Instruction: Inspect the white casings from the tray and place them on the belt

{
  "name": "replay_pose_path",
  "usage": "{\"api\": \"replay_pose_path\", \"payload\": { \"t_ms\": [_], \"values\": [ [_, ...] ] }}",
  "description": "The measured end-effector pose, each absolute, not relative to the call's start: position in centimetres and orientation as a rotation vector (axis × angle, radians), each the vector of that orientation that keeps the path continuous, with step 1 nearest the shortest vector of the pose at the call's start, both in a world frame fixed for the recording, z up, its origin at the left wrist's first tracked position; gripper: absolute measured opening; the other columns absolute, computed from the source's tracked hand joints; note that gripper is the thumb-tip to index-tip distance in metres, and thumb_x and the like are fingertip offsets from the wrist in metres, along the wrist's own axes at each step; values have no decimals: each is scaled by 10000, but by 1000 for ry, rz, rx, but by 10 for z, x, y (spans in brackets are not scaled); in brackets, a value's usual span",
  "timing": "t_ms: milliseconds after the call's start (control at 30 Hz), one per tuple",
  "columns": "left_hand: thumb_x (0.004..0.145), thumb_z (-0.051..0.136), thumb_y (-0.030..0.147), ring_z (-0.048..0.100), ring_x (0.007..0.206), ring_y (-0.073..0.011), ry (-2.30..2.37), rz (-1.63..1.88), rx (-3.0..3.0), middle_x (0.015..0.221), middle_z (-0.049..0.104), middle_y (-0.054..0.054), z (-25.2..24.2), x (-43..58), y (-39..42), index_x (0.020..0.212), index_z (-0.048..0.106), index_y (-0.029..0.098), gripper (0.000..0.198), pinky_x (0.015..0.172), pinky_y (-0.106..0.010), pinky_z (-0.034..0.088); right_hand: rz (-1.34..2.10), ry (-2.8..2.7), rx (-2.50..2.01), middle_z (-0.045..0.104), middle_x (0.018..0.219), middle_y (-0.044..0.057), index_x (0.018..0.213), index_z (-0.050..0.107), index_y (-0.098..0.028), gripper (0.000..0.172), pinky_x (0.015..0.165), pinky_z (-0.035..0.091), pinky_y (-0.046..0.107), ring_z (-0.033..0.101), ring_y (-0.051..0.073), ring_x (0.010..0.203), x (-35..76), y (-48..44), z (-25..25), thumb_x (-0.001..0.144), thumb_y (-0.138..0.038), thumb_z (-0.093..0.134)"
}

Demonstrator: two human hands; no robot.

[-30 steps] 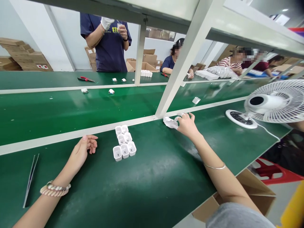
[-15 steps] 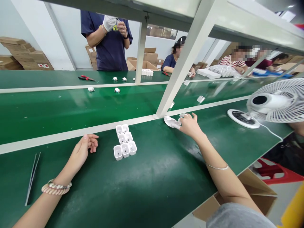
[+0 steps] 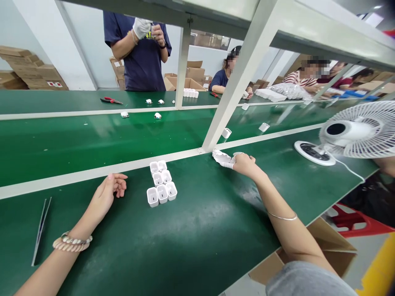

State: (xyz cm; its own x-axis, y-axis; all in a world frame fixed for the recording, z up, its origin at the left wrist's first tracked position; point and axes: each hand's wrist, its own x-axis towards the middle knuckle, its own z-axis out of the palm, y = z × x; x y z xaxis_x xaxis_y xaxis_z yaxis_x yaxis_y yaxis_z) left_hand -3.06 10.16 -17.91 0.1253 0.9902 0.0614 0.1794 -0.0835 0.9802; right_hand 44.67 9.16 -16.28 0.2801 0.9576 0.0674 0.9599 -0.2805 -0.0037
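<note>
My left hand (image 3: pixel 109 190) rests on the green table (image 3: pixel 185 238), fingers loosely curled and apart, nothing in it. To its right stand several small white open cases (image 3: pixel 162 193) in three short rows. My right hand (image 3: pixel 244 163) is beside the foot of the slanted post, with white covers on some fingertips. Its fingers are closed on a crumpled white item (image 3: pixel 222 158), which looks like a glove. A pair of tweezers (image 3: pixel 41 232) lies left of my left forearm.
A slanted white post (image 3: pixel 237 78) rises from the rail. White parts (image 3: pixel 226 132) sit on the green belt (image 3: pixel 92 142). A white fan (image 3: pixel 336 129) stands at right. Red-handled pliers (image 3: pixel 111 100) lie across the belt. Several people are beyond; one wears a white glove (image 3: pixel 142 28).
The parts on the belt have shifted right. My right hand's fingers have curled in more at the white item. My left hand has hardly moved.
</note>
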Motion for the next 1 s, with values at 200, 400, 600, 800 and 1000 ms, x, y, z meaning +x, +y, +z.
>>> {"api": "replay_pose_path", "payload": {
  "t_ms": [200, 400, 600, 800, 1000],
  "values": [
    [879, 391, 684, 503, 538, -142, 1207, 1082, 1439, 701, 570, -30, -180, -31, 102, 948, 576, 144, 575, 505, -286, 392, -86, -1803, -2302, 673, 961, 103, 720, 663, -201, 236, 941, 399, 466, 605, 312, 1025, 452, 87, -151, 789, -421, 614],
    [874, 393, 694, 509, 547, -136, 1212, 1074, 1441, 706, 568, -22, -181, -31, 102, 959, 569, 139, 589, 508, -280, 399, -411, -2022, -2183, 595, 984, 157, 979, 588, -147, 290, 969, 355, 536, 563, 331, 989, 456, 84, -163, 712, -249, 635],
    [886, 378, 684, 505, 551, -131, 1225, 1058, 1457, 711, 566, -20, -181, -31, 102, 958, 567, 142, 579, 516, -276, 399, -454, -1980, -2188, 567, 917, 127, 977, 526, -144, 264, 912, 373, 448, 547, 287, 910, 454, 82, -160, 714, -145, 534],
    [891, 360, 687, 505, 558, -134, 1230, 1050, 1460, 717, 569, -24, -183, -33, 103, 959, 565, 146, 583, 522, -279, 397, -492, -2108, -2353, 601, 980, 156, 1048, 583, -108, 366, 998, 291, 477, 536, 289, 992, 444, 79, -155, 703, -65, 469],
    [893, 360, 685, 507, 558, -136, 1226, 1047, 1466, 723, 571, -27, -185, -33, 104, 959, 569, 145, 583, 520, -282, 397, -559, -2144, -2339, 632, 973, 143, 896, 666, -128, 244, 1030, 251, 503, 554, 277, 985, 437, 73, -144, 732, -85, 490]
  ]
}}
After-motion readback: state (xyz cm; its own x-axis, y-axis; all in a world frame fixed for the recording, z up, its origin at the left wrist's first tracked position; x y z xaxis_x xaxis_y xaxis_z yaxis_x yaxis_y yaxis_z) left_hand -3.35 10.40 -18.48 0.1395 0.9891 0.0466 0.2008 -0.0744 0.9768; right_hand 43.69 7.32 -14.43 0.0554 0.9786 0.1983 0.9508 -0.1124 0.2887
